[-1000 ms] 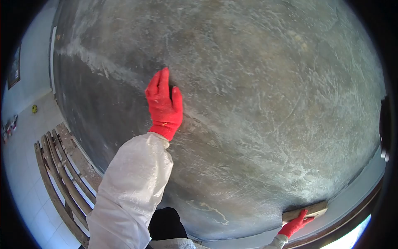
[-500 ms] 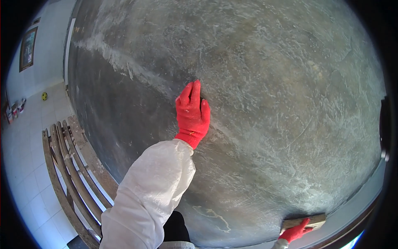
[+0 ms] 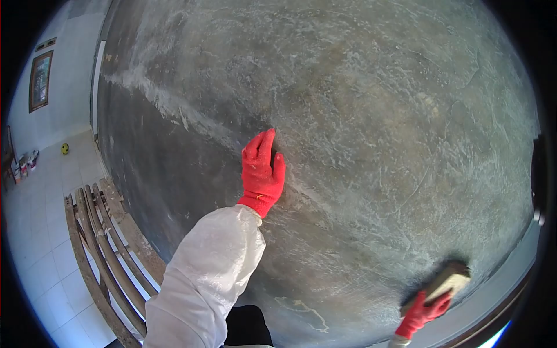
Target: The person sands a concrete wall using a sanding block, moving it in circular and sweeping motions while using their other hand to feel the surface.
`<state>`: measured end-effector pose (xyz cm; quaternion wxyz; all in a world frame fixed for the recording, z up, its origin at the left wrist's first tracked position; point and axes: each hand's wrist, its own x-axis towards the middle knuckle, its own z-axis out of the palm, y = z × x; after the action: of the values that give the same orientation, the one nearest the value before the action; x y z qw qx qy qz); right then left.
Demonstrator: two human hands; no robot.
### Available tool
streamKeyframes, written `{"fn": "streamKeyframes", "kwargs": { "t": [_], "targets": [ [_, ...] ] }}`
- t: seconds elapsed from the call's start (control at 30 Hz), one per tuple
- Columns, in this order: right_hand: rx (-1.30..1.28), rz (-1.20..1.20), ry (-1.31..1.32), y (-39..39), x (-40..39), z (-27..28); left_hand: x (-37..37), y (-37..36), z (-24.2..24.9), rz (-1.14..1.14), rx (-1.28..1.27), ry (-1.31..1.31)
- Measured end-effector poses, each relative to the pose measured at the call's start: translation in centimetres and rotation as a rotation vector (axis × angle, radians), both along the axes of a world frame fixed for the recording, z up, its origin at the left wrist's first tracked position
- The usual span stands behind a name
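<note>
- Low right on the grey wall (image 3: 360,145), near its edge, the right hand (image 3: 425,314) grasps a tilted block (image 3: 450,281).
- Between both hands, the wall lies open.
- The left hand (image 3: 263,177), fingers up, is ungripped.

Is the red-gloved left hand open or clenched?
Open: the red-gloved left hand shows extended fingers and thumb over the mottled grey wall.

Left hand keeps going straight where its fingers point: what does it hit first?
Left hand: no obstacle visible along the grey wall up to the picture's edge. Depth is unclear; its fingers may already touch the wall.
</note>
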<state>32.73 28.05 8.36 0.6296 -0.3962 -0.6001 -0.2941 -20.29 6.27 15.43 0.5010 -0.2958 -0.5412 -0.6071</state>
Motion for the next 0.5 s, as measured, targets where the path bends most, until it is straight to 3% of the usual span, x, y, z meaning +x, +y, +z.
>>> {"fn": "streamKeyframes", "kwargs": {
  "t": [0.1,0.17,0.3,0.33,0.43,0.47,0.5],
  "targets": [
    [-0.262,0.126,0.36,0.8,5.2,2.7,0.3,0.4,0.1,-0.016,0.02,-0.016],
    [-0.288,0.177,0.464,1.2,7.6,2.4,0.5,0.4,0.3,0.004,0.041,-0.048],
    [-0.368,0.21,0.628,-0.5,5.3,3.4,0.1,-0.6,0.3,-0.049,0.043,-0.068],
    [-0.392,0.258,0.807,-1.3,3.2,3.9,-0.1,-0.9,0.3,-0.107,0.011,-0.048],
    [-0.362,0.096,0.636,-3.6,-3.4,3.8,0.6,-1.1,0.4,-0.154,-0.029,-0.034],
    [-0.24,0.197,0.476,-3.2,-5.2,2.4,0.7,-1.3,0.5,-0.129,-0.053,-0.037],
    [-0.165,0.038,0.401,-5.4,-9.8,1.6,0.9,-1.4,0.7,-0.114,-0.054,-0.017]
  ]
}}
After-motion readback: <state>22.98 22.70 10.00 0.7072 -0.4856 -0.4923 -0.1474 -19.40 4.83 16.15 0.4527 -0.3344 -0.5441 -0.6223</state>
